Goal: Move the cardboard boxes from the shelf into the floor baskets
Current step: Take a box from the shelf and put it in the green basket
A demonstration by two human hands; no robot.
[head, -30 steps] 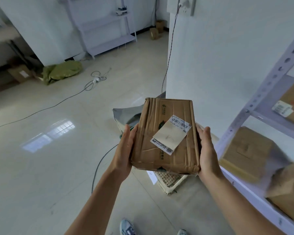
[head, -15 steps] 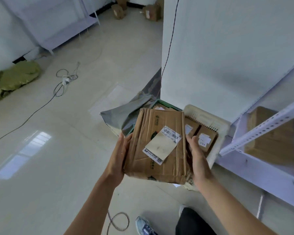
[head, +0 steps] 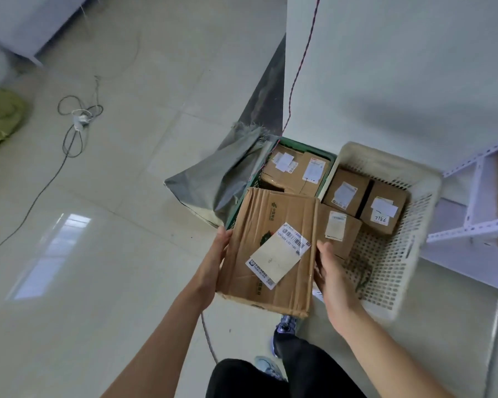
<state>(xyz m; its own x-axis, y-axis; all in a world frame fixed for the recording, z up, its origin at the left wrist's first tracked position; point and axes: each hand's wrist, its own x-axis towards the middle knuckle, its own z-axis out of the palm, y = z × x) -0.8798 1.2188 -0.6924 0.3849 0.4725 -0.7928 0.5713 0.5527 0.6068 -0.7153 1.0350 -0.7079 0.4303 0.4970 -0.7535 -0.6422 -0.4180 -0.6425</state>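
Note:
I hold a flat, creased cardboard box (head: 265, 242) with a white shipping label between both hands, above the floor. My left hand (head: 216, 259) grips its left edge and my right hand (head: 328, 268) grips its right edge. Beyond it stands a green basket (head: 305, 147) with two labelled boxes (head: 296, 170) inside. To its right sits a white perforated basket (head: 385, 271) holding three small labelled boxes (head: 365, 202). The held box hangs over the near edge of the green basket.
A grey plastic bag (head: 213, 179) lies against the green basket's left side. The white metal shelf (head: 472, 225) stands at the right, a white wall panel (head: 385, 67) behind the baskets. Cables (head: 75, 122) cross the tiled floor at left. My shoes (head: 282, 334) are below.
My view has tilted down and moved closer to the baskets. Both hands have carried the box lower, toward the green basket; the shelf has slid out to the right edge.

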